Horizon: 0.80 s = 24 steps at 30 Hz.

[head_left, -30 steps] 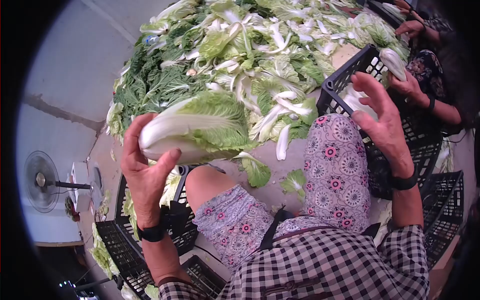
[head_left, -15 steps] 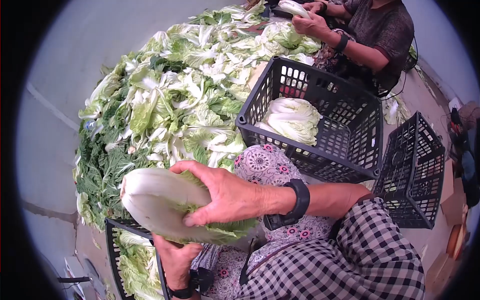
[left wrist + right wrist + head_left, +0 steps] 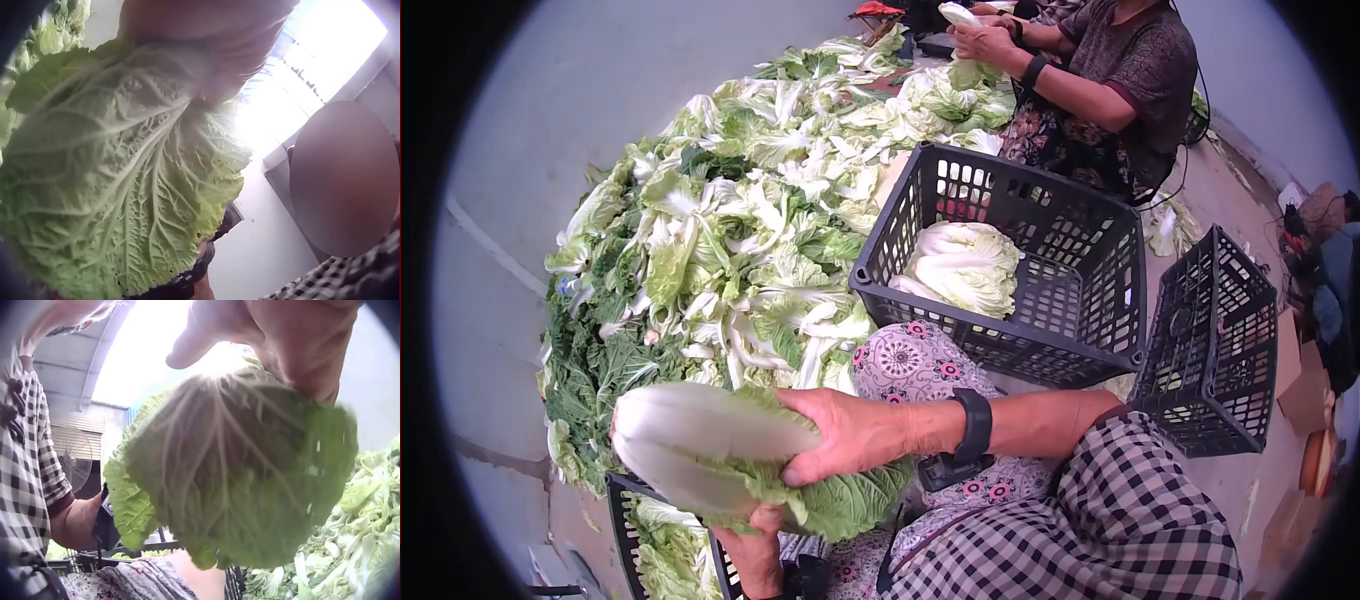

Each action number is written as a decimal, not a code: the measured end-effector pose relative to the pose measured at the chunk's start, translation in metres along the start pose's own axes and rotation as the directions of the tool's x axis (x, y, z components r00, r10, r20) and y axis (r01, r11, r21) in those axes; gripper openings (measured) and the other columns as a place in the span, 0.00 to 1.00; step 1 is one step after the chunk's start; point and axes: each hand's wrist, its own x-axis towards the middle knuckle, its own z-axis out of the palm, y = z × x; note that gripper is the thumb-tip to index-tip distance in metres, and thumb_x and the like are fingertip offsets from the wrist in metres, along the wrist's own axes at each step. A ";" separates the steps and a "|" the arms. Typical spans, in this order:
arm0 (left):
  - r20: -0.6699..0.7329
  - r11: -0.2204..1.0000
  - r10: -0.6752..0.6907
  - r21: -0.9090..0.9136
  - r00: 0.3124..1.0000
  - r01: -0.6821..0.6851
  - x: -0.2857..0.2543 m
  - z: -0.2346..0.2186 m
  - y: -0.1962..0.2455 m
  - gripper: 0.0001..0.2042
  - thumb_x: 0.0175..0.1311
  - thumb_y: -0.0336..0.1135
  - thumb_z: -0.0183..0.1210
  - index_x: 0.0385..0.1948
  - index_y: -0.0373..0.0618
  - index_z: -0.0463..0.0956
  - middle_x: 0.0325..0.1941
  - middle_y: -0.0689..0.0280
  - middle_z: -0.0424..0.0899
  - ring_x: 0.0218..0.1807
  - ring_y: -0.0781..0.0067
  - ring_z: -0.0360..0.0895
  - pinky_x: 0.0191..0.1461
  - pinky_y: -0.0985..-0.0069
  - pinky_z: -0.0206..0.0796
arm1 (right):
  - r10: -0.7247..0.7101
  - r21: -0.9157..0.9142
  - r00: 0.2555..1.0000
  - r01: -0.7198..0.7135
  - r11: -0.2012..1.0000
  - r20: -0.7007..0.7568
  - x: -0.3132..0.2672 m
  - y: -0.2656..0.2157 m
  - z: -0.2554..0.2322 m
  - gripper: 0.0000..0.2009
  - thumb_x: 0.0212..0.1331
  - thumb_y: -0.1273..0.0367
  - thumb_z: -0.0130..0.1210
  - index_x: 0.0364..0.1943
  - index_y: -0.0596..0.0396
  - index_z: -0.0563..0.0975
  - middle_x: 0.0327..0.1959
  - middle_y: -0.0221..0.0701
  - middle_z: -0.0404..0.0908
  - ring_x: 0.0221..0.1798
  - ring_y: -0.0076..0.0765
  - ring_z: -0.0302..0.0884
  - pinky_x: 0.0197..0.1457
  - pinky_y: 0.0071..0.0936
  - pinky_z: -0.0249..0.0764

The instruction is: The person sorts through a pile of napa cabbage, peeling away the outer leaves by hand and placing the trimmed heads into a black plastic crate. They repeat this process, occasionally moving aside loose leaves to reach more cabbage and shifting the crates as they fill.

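Observation:
A napa cabbage [image 3: 710,445] lies across in front of me, its white base to the left and its green leaf ends to the right. My right hand [image 3: 850,430] grips it from the right, with thumb and fingers around the leafy half. Beneath it, my left hand [image 3: 752,558] holds the underside; the thumb shows against the cabbage and most fingers are hidden. The left wrist view has a broad veined outer leaf [image 3: 125,181] filling much of the frame below the hand. In the right wrist view, the cabbage's leafy end [image 3: 231,475] spreads below my right hand.
A black crate [image 3: 1000,345] with cabbage [image 3: 965,265] inside stands beyond my knee. Another crate [image 3: 1215,350] is to its right. Loose leaves [image 3: 730,230] form a big heap at left. A crate with leaves [image 3: 625,525] sits low left. Another person [image 3: 1115,80] sits at the back.
One second ago my left hand alone held the cabbage, with the right hand apart and empty. My right hand has since gripped it. The cabbage sits lower, and the head view has swung right.

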 end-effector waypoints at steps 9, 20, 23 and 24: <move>0.076 0.939 0.242 0.234 0.967 -0.253 0.034 -0.047 -0.008 0.33 0.57 0.45 0.60 0.61 0.37 0.59 0.62 0.54 0.66 0.65 0.62 0.61 0.62 0.64 0.54 | -0.158 0.076 0.865 0.219 0.973 -0.476 -0.043 -0.047 -0.065 0.35 0.47 0.77 0.61 0.63 0.52 0.61 0.51 0.29 0.74 0.54 0.25 0.71 0.60 0.26 0.68; -0.177 0.816 -0.284 0.471 0.943 0.334 -0.014 -0.145 -0.112 0.18 0.65 0.43 0.53 0.45 0.35 0.70 0.26 0.65 0.74 0.22 0.77 0.70 0.22 0.80 0.65 | -0.420 -0.450 0.211 -0.123 0.884 -0.883 -0.173 -0.056 -0.200 0.28 0.48 0.76 0.59 0.57 0.60 0.65 0.48 0.35 0.76 0.48 0.30 0.75 0.52 0.27 0.73; -0.184 0.800 -0.307 0.482 0.934 0.358 -0.006 -0.150 -0.123 0.17 0.65 0.44 0.54 0.42 0.36 0.70 0.25 0.66 0.72 0.21 0.78 0.69 0.22 0.80 0.65 | -0.520 -0.541 0.175 -0.411 0.734 -0.836 -0.180 -0.044 -0.224 0.30 0.46 0.75 0.59 0.58 0.57 0.65 0.49 0.35 0.76 0.49 0.33 0.75 0.54 0.28 0.71; -0.183 0.790 -0.295 0.506 0.938 0.347 -0.005 -0.149 -0.124 0.17 0.65 0.44 0.54 0.41 0.36 0.70 0.25 0.66 0.72 0.21 0.78 0.69 0.21 0.80 0.64 | -0.548 -0.553 0.181 -0.514 0.656 -0.817 -0.179 -0.041 -0.230 0.30 0.45 0.74 0.59 0.58 0.56 0.66 0.49 0.36 0.77 0.49 0.35 0.75 0.55 0.28 0.70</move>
